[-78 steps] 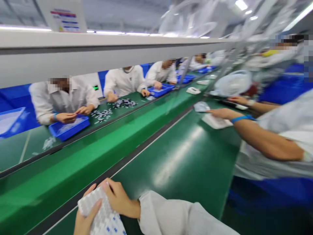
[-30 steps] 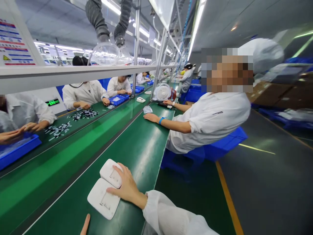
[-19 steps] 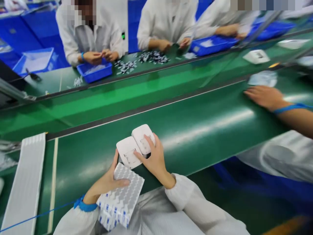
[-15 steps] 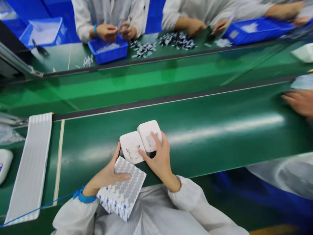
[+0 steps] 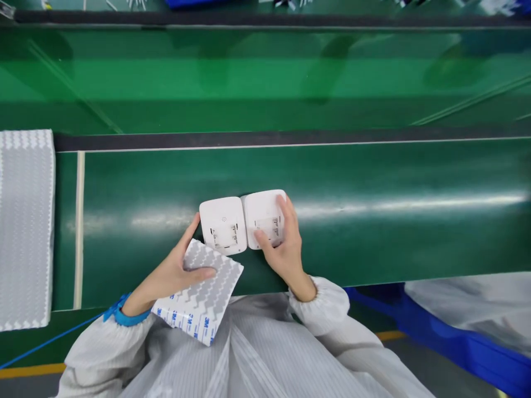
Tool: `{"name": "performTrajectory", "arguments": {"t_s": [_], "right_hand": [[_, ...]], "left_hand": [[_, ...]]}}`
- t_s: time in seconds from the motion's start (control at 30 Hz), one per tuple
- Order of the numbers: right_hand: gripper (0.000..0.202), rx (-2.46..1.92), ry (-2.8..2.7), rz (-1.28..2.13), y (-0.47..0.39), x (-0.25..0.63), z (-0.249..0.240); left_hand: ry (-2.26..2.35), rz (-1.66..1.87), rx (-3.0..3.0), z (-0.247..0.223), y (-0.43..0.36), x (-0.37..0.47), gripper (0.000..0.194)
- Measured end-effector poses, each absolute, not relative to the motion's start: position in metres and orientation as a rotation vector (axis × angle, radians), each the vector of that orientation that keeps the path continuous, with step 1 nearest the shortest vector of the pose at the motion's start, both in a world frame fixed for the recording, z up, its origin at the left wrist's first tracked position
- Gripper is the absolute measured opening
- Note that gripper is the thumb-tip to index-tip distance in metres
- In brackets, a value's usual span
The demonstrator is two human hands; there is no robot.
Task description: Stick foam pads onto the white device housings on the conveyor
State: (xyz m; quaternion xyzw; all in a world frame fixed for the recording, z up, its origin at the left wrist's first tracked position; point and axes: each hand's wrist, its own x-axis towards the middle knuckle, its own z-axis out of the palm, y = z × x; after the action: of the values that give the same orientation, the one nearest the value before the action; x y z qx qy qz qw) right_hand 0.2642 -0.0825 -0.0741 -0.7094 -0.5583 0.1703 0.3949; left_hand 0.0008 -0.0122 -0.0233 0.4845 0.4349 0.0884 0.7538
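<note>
Two white square devices with rounded corners lie side by side on the green work surface, their open battery bays facing up: a left device (image 5: 223, 221) and a right device (image 5: 265, 213). My left hand (image 5: 176, 273) holds a folded sheet of grey wavy adhesive pads with a printed white edge (image 5: 207, 293), thumb on top; its forefinger reaches the left device's side. My right hand (image 5: 286, 243) grips the right device, thumb on its lower part and fingers at its upper right edge.
Another long grey patterned sheet (image 5: 25, 232) lies at the far left, beside a pale strip (image 5: 79, 232) across the surface. A blue bin (image 5: 464, 345) with clear plastic is at the lower right. A green barrier (image 5: 265, 83) runs behind the surface.
The view has tilted down, so the people opposite are out of frame. My right thumb has moved off the left device onto the right one, and the two devices now sit more level.
</note>
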Motion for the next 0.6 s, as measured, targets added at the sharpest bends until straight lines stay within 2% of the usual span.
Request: {"name": "performTrajectory", "arguments": {"t_s": [0.1,0.2,0.23,0.33,0.4,0.5,0.6], "right_hand": [[0.072,-1.761,-1.425,0.440,-0.090,0.264,-0.060],[0.065,-1.691,-1.432,0.290,-0.091,0.264,-0.035],[0.061,-1.638,-1.458,0.347,-0.090,0.263,-0.026],[0.048,-1.412,-1.553,0.804,-0.084,0.253,-0.006],[0.035,-1.302,-1.566,0.942,-0.080,0.244,-0.001],[0.020,-1.240,-1.536,0.931,-0.073,0.238,-0.001],[0.021,-1.240,-1.569,1.003,-0.067,0.244,0.001]], "left_hand": [[1.023,0.272,1.092,-0.019,-0.015,0.003,0.110],[1.061,0.382,1.140,-0.011,-0.019,0.005,0.096],[1.056,0.413,1.162,-0.007,-0.020,0.006,0.088],[1.031,0.499,1.261,0.002,-0.021,0.009,0.050],[1.014,0.543,1.305,0.006,-0.022,0.011,0.031],[0.987,0.571,1.326,0.007,-0.022,0.012,0.024],[0.982,0.582,1.363,0.006,-0.022,0.009,0.022]]}}
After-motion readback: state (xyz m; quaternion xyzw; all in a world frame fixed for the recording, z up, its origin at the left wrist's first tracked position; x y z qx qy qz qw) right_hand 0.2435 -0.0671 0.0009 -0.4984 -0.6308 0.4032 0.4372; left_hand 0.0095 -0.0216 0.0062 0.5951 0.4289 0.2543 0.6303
